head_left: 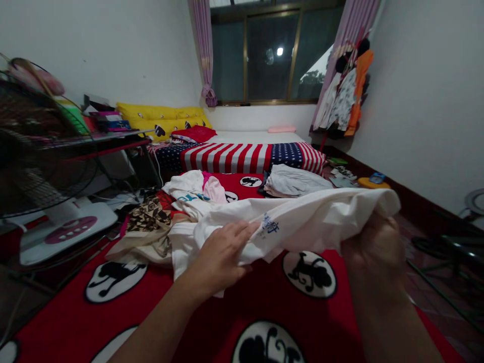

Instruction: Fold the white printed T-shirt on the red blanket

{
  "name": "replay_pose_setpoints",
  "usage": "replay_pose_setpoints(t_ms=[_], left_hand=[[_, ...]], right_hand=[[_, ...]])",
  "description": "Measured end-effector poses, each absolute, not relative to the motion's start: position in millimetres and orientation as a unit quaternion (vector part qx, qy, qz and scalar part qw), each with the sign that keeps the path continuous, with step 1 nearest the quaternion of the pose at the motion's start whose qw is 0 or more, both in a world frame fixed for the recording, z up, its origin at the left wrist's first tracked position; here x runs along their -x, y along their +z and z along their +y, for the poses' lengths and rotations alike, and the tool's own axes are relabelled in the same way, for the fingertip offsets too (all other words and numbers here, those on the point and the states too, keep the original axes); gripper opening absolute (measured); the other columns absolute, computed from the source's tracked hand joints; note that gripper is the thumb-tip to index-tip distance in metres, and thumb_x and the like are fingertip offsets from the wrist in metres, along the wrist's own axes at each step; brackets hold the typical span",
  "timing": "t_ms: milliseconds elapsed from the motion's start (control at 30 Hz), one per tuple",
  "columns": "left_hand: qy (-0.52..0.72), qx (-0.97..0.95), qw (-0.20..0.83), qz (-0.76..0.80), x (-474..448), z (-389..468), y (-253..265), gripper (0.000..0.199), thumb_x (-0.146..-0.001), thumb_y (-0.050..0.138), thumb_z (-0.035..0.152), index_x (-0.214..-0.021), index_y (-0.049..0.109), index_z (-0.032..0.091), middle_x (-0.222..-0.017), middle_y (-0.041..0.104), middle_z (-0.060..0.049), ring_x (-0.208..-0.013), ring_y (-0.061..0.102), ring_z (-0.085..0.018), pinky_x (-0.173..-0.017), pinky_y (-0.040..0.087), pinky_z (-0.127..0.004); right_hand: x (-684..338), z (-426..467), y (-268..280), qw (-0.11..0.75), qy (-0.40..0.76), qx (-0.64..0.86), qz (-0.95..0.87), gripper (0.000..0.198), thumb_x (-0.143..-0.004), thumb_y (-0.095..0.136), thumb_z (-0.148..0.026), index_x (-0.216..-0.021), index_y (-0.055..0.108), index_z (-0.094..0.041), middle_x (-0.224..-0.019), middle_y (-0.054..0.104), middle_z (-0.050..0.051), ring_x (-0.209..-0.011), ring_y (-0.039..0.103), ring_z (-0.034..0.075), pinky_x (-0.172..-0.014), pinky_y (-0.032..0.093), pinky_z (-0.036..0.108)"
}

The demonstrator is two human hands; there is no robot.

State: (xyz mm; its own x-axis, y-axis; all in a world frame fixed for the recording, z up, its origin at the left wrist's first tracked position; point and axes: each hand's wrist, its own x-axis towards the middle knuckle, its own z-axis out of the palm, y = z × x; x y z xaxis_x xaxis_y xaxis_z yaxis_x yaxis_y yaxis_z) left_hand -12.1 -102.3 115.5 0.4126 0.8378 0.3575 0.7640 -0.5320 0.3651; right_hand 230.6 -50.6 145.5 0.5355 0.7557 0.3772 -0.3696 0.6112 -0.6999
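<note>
A white shirt [302, 222] with dark blue lettering is stretched between my two hands above the red patterned blanket [264, 287]. My left hand [223, 254] holds its left part beside the lettering, thumb low and fingers over the cloth. At the other end, my right hand [374, 247] is closed round a raised part of the shirt; folds of cloth hide its fingertips. Beyond my left hand is a loose pile with a white printed garment [189, 186], a pink piece [215, 189] and a brown patterned garment [149, 217]. Folded grey clothing [297, 180] lies behind the shirt.
An electric fan [64, 217] and a cluttered desk [113, 138] stand at the left. Across the back is a bed [245, 136] with a striped, starred cover. Clothes [346, 96] hang by the right wall, and a dark metal frame [454, 247] stands at the right.
</note>
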Motion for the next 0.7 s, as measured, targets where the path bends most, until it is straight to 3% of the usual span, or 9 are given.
replay_pose_setpoints(t_ms=[100, 233, 300, 367, 433, 533, 600, 700], left_hand=[[0.289, -0.797, 0.101, 0.520, 17.8, -102.6, 122.3, 0.061, -0.066, 0.051, 0.003, -0.123, 0.061, 0.023, -0.118, 0.065, -0.006, -0.109, 0.058, -0.026, -0.095, 0.044, -0.039], [0.419, -0.677, 0.365, 0.482, 27.8, -107.3, 141.2, 0.031, -0.073, 0.055, 0.016, -0.099, 0.071, 0.017, -0.084, 0.071, -0.004, -0.079, 0.066, -0.023, -0.068, 0.052, -0.029], [0.480, -0.554, 0.500, 0.462, 33.0, -102.7, 141.7, 0.026, -0.071, 0.062, 0.023, -0.094, 0.069, 0.013, -0.074, 0.069, -0.006, -0.067, 0.065, -0.022, -0.058, 0.051, -0.028], [0.542, -0.425, 0.555, 0.466, 41.0, -89.5, 133.0, 0.025, -0.067, 0.066, 0.021, -0.089, 0.067, 0.011, -0.069, 0.067, -0.006, -0.060, 0.064, -0.021, -0.054, 0.051, -0.028], [0.616, -0.329, 0.529, 0.482, 53.5, -71.1, 118.6, 0.025, -0.064, 0.065, 0.015, -0.089, 0.064, 0.012, -0.071, 0.066, -0.005, -0.059, 0.062, -0.018, -0.055, 0.051, -0.026], [0.692, -0.288, 0.391, 0.534, 78.2, -47.3, 98.1, 0.037, -0.064, 0.064, 0.014, -0.101, 0.060, 0.014, -0.080, 0.065, -0.003, -0.063, 0.061, -0.014, -0.057, 0.049, -0.022], [0.689, -0.341, 0.256, 0.586, 92.2, -41.0, 91.3, 0.041, -0.066, 0.065, 0.017, -0.106, 0.059, 0.016, -0.091, 0.064, -0.004, -0.073, 0.062, -0.015, -0.064, 0.050, -0.023], [0.622, -0.481, 0.064, 0.614, 97.3, -46.7, 95.2, 0.030, -0.071, 0.063, 0.021, -0.101, 0.065, 0.018, -0.109, 0.062, -0.007, -0.097, 0.061, -0.021, -0.082, 0.049, -0.030]], right_hand=[[-233.3, -67.6, 162.3, 0.867, 0.320, 0.249, -0.290, 0.004, -0.069, 0.064, -0.023, -0.067, 0.061, -0.024, -0.076, 0.063, -0.002, -0.082, 0.065, 0.015, -0.076, 0.057, 0.028], [-233.5, -79.3, 169.2, 0.837, 0.288, 0.287, -0.366, 0.007, -0.077, 0.056, -0.031, -0.077, 0.062, -0.028, -0.099, 0.065, 0.000, -0.107, 0.061, 0.021, -0.087, 0.055, 0.037], [-231.7, -74.4, 163.5, 0.793, 0.316, 0.317, -0.413, 0.018, -0.075, 0.060, -0.034, -0.092, 0.062, -0.029, -0.105, 0.066, 0.001, -0.107, 0.062, 0.023, -0.083, 0.056, 0.038], [-230.4, -64.0, 152.3, 0.725, 0.368, 0.354, -0.462, 0.040, -0.068, 0.067, -0.032, -0.108, 0.058, -0.028, -0.111, 0.065, 0.005, -0.107, 0.062, 0.027, -0.079, 0.056, 0.039], [-230.7, -52.2, 138.6, 0.648, 0.391, 0.409, -0.510, 0.055, -0.064, 0.071, -0.032, -0.116, 0.054, -0.026, -0.122, 0.061, 0.010, -0.112, 0.060, 0.029, -0.081, 0.055, 0.040], [-232.8, -41.3, 121.3, 0.510, 0.365, 0.486, -0.608, 0.054, -0.067, 0.070, -0.038, -0.117, 0.056, -0.022, -0.129, 0.057, 0.013, -0.112, 0.059, 0.028, -0.087, 0.051, 0.040], [-232.0, -41.8, 115.2, 0.419, 0.355, 0.490, -0.677, 0.048, -0.070, 0.069, -0.039, -0.113, 0.059, -0.020, -0.118, 0.063, 0.013, -0.100, 0.064, 0.026, -0.083, 0.051, 0.038], [-221.9, -51.7, 112.1, 0.299, 0.342, 0.466, -0.759, 0.054, -0.070, 0.071, -0.035, -0.120, 0.059, -0.020, -0.101, 0.067, 0.007, -0.079, 0.064, 0.019, -0.072, 0.050, 0.031]])
